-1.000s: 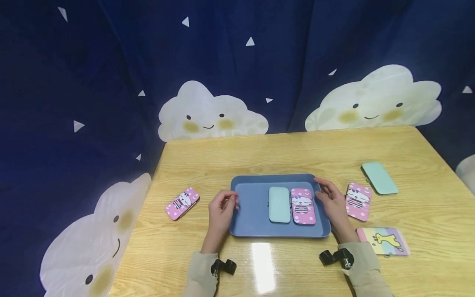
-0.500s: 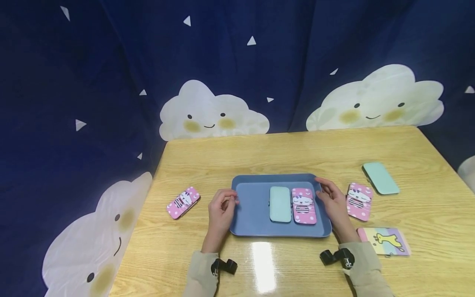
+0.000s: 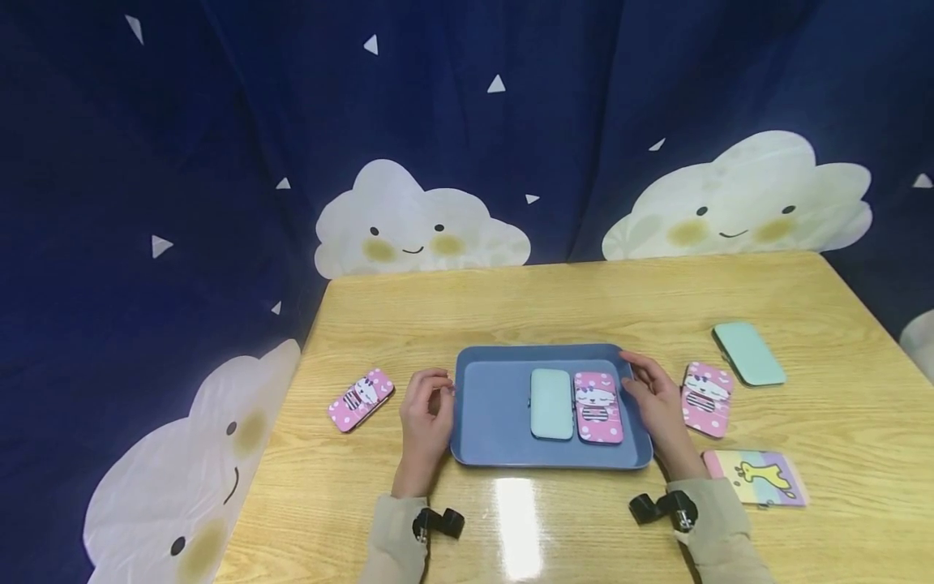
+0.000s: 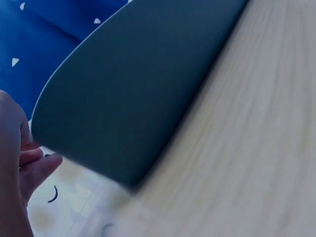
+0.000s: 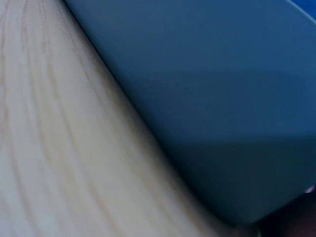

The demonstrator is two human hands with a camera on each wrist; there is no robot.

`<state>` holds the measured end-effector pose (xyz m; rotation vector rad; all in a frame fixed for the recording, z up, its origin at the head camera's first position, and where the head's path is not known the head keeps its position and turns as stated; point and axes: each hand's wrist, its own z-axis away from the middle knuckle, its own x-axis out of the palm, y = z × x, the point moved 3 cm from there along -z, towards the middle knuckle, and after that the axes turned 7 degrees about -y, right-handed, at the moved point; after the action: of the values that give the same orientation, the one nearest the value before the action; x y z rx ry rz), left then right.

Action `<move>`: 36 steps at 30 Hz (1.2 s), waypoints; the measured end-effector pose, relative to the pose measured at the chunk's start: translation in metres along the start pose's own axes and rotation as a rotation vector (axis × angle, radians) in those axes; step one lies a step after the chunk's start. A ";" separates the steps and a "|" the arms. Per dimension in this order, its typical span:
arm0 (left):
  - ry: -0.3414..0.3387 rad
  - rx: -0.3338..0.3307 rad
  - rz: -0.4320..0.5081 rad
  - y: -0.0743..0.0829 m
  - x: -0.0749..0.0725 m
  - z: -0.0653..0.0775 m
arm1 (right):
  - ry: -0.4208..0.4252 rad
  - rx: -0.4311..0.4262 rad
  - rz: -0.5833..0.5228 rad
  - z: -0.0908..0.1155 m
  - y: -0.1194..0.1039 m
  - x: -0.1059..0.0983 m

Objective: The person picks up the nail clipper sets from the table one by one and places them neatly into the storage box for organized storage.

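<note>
A blue-grey tray [image 3: 492, 422] lies on the table between my two hands. In its right half sit a mint-green flat case [image 3: 550, 404] with a small clasp and, beside it, a pink polka-dot case [image 3: 598, 408] with a cat picture. My left hand [image 3: 426, 414] is just outside the tray's left rim, its fingers loosely bent and holding nothing. In the left wrist view, its fingers [image 4: 42, 170] show by the tray's end wall. My right hand [image 3: 657, 410] holds the tray's right rim, thumb over the edge and index finger at the far corner.
A pink cat case [image 3: 361, 399] lies left of the tray. To the right are another pink cat case [image 3: 706, 397], a mint-green case [image 3: 749, 354] and a pastel striped giraffe case [image 3: 759, 478]. A dark blue cloud-print curtain [image 3: 452, 97] hangs behind the wooden table [image 3: 438, 312].
My left hand has let go of the tray's left rim and drawn slightly to the left. The right hand and the cases have stayed in place.
</note>
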<state>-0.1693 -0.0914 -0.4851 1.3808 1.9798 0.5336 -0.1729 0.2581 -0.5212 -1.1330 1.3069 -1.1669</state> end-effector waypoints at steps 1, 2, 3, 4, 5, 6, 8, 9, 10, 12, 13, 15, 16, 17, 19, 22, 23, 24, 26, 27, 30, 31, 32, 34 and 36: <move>0.013 0.003 -0.027 -0.005 -0.001 0.002 | 0.000 0.000 -0.001 0.000 0.000 0.000; 0.020 0.007 -0.048 -0.011 -0.002 0.004 | 0.000 0.001 -0.004 0.000 0.001 0.000; 0.026 0.009 -0.071 -0.017 -0.004 0.005 | -0.001 0.001 -0.005 0.000 0.001 0.000; 0.031 0.011 -0.094 -0.019 -0.006 0.006 | -0.001 0.002 -0.003 0.000 0.001 0.000; 0.033 0.011 -0.112 -0.021 -0.008 0.007 | -0.001 0.003 -0.004 0.000 0.001 0.000; 0.036 0.008 -0.136 -0.023 -0.010 0.008 | -0.001 0.006 -0.002 0.000 0.001 0.000; 0.046 0.003 -0.183 -0.024 -0.014 0.009 | 0.001 0.009 0.003 0.000 0.001 0.000; 0.051 -0.001 -0.206 -0.025 -0.015 0.009 | 0.003 0.010 0.006 -0.001 0.001 0.000; 0.057 -0.004 -0.230 -0.025 -0.017 0.010 | 0.006 0.012 0.007 -0.001 0.001 -0.001; 0.068 -0.005 -0.274 -0.025 -0.019 0.010 | 0.011 0.020 0.006 -0.001 0.002 -0.001; 0.070 -0.004 -0.288 -0.025 -0.020 0.010 | 0.012 0.020 0.003 -0.002 0.002 -0.001; 0.073 0.000 -0.320 -0.026 -0.021 0.010 | 0.014 0.026 -0.001 -0.002 0.002 -0.001; 0.075 0.003 -0.335 -0.027 -0.021 0.010 | 0.016 0.028 -0.003 -0.002 0.002 -0.001; 0.077 0.006 -0.351 -0.027 -0.022 0.010 | 0.016 0.030 -0.003 -0.002 0.002 -0.001; 0.084 0.008 -0.391 -0.028 -0.023 0.010 | 0.015 0.029 0.000 -0.001 0.002 -0.001; 0.104 -0.002 -0.456 -0.029 -0.026 0.009 | 0.013 0.028 0.002 -0.001 0.002 0.000; 0.112 -0.011 -0.479 -0.029 -0.027 0.009 | 0.011 0.026 0.001 -0.001 0.001 0.000; 0.120 -0.023 -0.501 -0.029 -0.029 0.009 | 0.009 0.025 -0.003 -0.001 0.001 0.000; 0.135 -0.052 -0.543 -0.030 -0.032 0.009 | 0.007 0.025 -0.012 -0.001 0.002 0.000; 0.142 -0.071 -0.562 -0.031 -0.033 0.009 | 0.005 0.024 -0.018 -0.001 0.002 -0.001; 0.160 -0.124 -0.620 -0.034 -0.038 0.010 | 0.004 0.025 -0.027 -0.001 0.002 -0.001; 0.169 -0.141 -0.633 -0.035 -0.039 0.010 | 0.004 0.025 -0.026 -0.001 0.002 -0.001; 0.174 -0.161 -0.644 -0.036 -0.041 0.011 | 0.003 0.025 -0.024 -0.001 0.002 -0.001; 0.178 -0.205 -0.655 -0.038 -0.044 0.012 | 0.003 0.025 -0.022 -0.001 0.002 -0.001; 0.169 -0.253 -0.661 -0.039 -0.046 0.013 | 0.004 0.026 -0.018 -0.001 0.002 0.000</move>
<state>-0.1749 -0.1488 -0.5068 0.4881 2.2500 0.5670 -0.1736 0.2586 -0.5230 -1.1262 1.2837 -1.1963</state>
